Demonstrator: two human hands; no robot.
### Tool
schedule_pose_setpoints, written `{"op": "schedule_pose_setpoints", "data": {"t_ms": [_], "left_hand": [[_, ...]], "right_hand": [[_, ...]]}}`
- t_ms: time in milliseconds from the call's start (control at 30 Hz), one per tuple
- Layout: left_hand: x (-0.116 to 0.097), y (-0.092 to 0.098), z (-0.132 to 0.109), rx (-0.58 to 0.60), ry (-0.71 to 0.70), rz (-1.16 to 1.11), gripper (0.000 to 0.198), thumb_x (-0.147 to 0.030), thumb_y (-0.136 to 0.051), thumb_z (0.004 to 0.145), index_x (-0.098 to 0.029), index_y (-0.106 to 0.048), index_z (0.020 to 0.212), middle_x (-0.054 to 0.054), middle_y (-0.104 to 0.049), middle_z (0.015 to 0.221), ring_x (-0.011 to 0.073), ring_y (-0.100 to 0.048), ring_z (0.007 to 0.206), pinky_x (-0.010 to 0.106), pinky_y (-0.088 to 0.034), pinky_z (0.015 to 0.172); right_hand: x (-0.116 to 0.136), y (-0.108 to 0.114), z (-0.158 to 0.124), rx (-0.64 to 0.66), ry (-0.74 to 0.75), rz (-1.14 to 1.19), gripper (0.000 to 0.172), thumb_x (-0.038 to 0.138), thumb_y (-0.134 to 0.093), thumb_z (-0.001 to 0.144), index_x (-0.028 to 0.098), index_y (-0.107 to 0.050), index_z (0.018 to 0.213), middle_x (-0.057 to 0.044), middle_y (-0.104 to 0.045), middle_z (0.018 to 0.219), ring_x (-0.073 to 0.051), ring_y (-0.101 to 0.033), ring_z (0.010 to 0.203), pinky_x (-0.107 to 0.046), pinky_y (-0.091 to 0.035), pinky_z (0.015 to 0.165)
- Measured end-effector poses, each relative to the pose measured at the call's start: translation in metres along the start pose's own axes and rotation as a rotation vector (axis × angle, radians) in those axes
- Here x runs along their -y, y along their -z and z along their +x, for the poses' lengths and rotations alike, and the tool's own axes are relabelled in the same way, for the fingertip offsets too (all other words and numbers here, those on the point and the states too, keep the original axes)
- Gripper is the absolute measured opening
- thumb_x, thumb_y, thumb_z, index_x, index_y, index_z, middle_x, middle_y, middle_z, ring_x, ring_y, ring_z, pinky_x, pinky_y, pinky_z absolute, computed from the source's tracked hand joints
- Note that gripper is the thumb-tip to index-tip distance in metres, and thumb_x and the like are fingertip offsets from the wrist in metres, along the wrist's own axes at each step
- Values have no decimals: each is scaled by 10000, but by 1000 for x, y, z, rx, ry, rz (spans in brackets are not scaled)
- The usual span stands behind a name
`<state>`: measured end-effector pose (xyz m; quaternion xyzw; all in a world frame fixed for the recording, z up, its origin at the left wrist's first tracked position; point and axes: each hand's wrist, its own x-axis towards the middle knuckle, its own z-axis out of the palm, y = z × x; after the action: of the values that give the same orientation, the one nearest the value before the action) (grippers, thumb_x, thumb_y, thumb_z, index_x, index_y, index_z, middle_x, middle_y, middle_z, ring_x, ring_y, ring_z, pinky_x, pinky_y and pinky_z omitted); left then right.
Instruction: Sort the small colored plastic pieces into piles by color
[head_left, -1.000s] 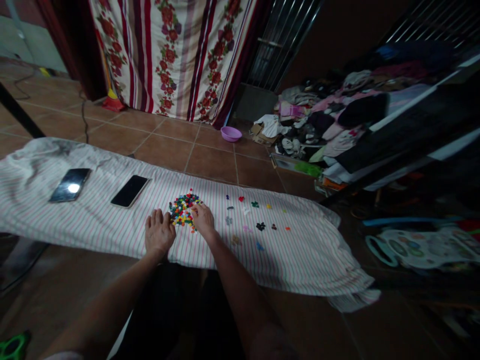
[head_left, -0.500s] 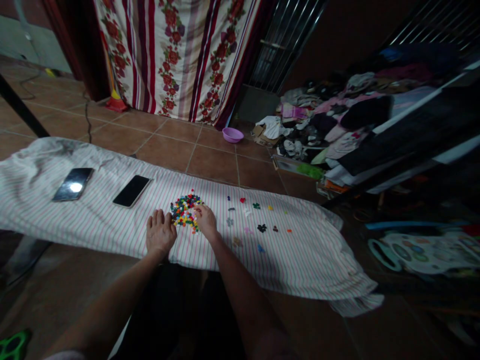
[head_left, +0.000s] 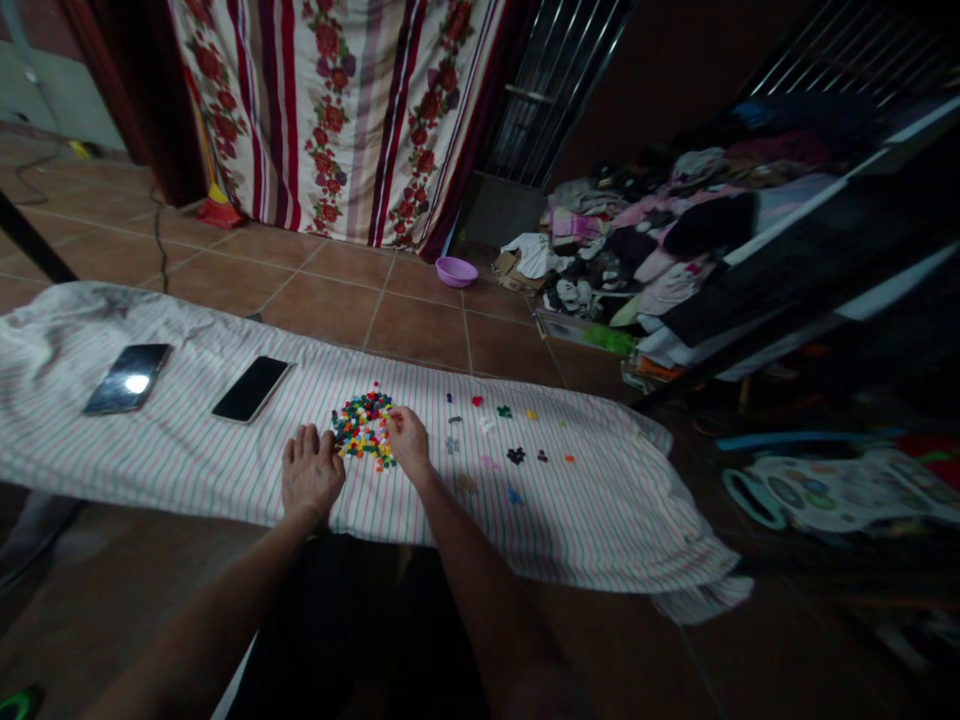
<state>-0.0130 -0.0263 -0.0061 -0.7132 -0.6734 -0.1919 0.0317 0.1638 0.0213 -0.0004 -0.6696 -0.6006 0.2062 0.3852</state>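
A pile of small multicoloured pieces (head_left: pixel 364 428), too small to tell their kind, lies on a striped cloth (head_left: pixel 600 540). My left hand (head_left: pixel 313 472) rests flat on the cloth at the pile's left edge, fingers stretched out. At the right edge of the pile is my right hand (head_left: pixel 409 440), its thumb and fingers pinched together. Whatever is between those fingertips is too small to make out. Right of this hand, little groups sorted by colour are spread out, among them black pieces (head_left: pixel 515 456), green pieces (head_left: pixel 504 411), red pieces (head_left: pixel 477 401) and blue pieces (head_left: pixel 514 495).
Two phones, a dark phone (head_left: pixel 251 390) and a shiny phone (head_left: pixel 129 379), lie on the cloth to the left. Beyond it, a purple basin (head_left: pixel 457 271) stands on the tiled floor near a flowered curtain (head_left: pixel 360 120). Clothes are heaped (head_left: pixel 637 240) at the back right.
The camera view has shifted a little, so the scene sits further left. My right hand has drawn back slightly to the right over the pile. My left hand stays at its edge.
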Motion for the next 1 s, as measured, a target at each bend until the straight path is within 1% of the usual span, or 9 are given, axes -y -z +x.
{"op": "schedule_pose_setpoints", "data": {"t_ms": [133,267,367,500,600,700,800,867,1000], "left_hand": [[2,-4,0,-10,-7,2,423,-261,-417,877,-120,-618,1221,215,-544,1391,347,-432,1369,512,-330,1122],[2,-4,0,-16,-7,-16,414,-260,-426,873,-136,-620,1217,196,-551,1385,338,-436,1365,508,-331,1122],[1,-2,0,-19,-13,2,414,-253,-419,875,-129,-622,1214,203,-553,1378,338,-450,1351,503,-339,1114],[0,-1,0,-22,-25,28,426,-251,-408,877,-119,-620,1222,212,-555,1371,344,-460,1339,506,-346,1108],[0,0,0,-16,-21,21,423,-258,-412,870,-125,-625,1211,207,-564,1359,342,-463,1334,506,-351,1105],[1,0,0,-19,-21,5,421,-260,-418,865,-129,-625,1208,201,-567,1352,341,-459,1336,505,-354,1103],[1,0,-1,-20,-27,1,421,-260,-414,868,-128,-624,1209,203,-561,1360,344,-452,1342,509,-351,1105],[1,0,-1,-17,-28,12,425,-259,-407,873,-123,-621,1214,208,-554,1369,345,-449,1346,511,-351,1107],[0,0,0,-3,-23,35,426,-250,-403,876,-121,-624,1217,202,-548,1381,341,-451,1349,498,-353,1113]], "right_hand": [[-3,3,2,-59,-34,-2,148,223,-545,872,215,-670,950,-25,-710,942,-142,-661,837,-247,-512,805],[-9,10,3,-61,-47,-29,164,256,-564,877,220,-702,957,-27,-696,945,-139,-664,832,-238,-511,801],[-16,19,4,-59,-49,-14,179,303,-557,896,232,-710,953,-18,-701,926,-143,-665,833,-238,-510,781],[-32,39,9,-109,-50,35,197,314,-542,894,210,-706,866,-26,-710,860,-157,-660,813,-255,-510,780],[-49,62,13,-166,-47,58,229,340,-520,893,211,-705,853,-32,-719,867,-166,-661,814,-275,-514,794],[-69,92,16,-234,-79,42,230,346,-524,868,215,-713,865,-45,-729,898,-177,-666,841,-288,-516,808],[-90,126,19,-310,-139,-39,231,312,-531,823,204,-728,876,-69,-732,901,-190,-660,829,-294,-516,796],[-105,149,21,-334,-171,-107,249,279,-528,790,186,-738,889,-81,-730,885,-194,-654,816,-291,-513,794],[-134,190,27,-416,-270,-240,289,209,-502,738,179,-749,886,-84,-740,901,-199,-655,846,-289,-501,833]]}}
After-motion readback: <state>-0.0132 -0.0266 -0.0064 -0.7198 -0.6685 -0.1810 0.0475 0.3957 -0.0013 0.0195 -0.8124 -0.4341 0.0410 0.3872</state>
